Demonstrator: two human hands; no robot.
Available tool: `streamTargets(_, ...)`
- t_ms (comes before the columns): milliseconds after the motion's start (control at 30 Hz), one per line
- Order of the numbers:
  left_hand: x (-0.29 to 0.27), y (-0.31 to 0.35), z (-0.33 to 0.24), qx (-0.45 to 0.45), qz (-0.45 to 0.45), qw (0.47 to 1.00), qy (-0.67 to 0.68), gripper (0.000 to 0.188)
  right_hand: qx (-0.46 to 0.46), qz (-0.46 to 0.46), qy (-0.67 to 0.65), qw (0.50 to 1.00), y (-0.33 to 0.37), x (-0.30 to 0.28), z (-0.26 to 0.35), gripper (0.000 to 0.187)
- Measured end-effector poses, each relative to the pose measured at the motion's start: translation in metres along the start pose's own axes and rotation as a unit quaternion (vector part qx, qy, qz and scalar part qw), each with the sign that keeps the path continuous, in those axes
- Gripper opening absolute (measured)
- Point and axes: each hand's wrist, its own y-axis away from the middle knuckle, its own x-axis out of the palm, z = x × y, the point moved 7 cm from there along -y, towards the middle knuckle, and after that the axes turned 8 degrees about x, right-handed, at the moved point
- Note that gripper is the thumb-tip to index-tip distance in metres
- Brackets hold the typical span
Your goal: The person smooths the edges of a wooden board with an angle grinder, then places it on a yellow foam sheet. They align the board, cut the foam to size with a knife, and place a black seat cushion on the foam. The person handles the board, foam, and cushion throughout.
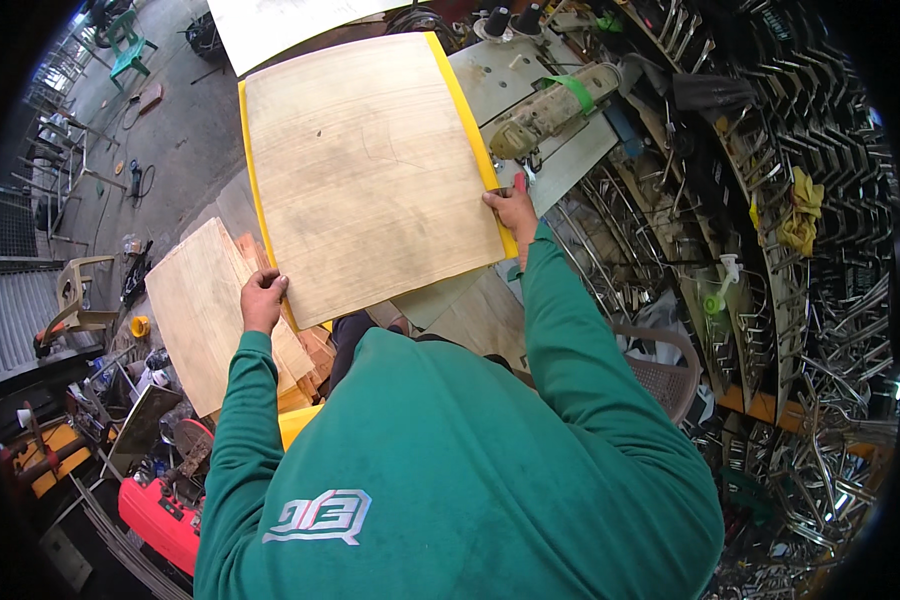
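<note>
In front of me is a pale plywood board [370,170], with dark smudges on its face. Yellow material [467,110] shows along its left and right edges. Fingers of my left hand [263,299] are closed on the lower left corner. On the right edge, near the lower right corner, my right hand [513,212] grips the board and its yellow edging, thumb on top. Whatever lies under the board is hidden. Beside my left forearm, more plywood sheets [195,310] lie stacked at a slant.
A sewing machine [555,108] with a green band stands on a table beyond my right hand. Racks of bent metal tubes [820,190] line the right side. A plastic chair [660,365] is by my right elbow. A red machine [160,515] sits at lower left.
</note>
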Motion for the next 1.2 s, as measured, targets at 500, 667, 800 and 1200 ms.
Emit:
streamTargets(500, 0.001, -0.004, 0.02, 0.036, -0.027, 0.999, 0.014, 0.036, -0.007, -0.005, 0.029, 1.0, 0.024, 0.002, 0.02, 0.026)
streamTargets(667, 0.004, 0.004, 0.015, -0.002, -0.033, 0.998, 0.057, 0.034, 0.01, 0.003, -0.01, 1.0, 0.019, 0.002, 0.013, 0.024)
streamTargets(800, 0.003, 0.006, 0.01, -0.011, -0.025, 0.998, 0.054, 0.034, 0.025, -0.002, -0.015, 1.0, 0.017, -0.001, 0.01, 0.027)
streamTargets(1200, 0.002, 0.004, 0.004, -0.01, 0.017, 0.996, 0.092, 0.033, 0.025, -0.014, -0.06, 0.998, 0.019, 0.0, 0.005, 0.023)
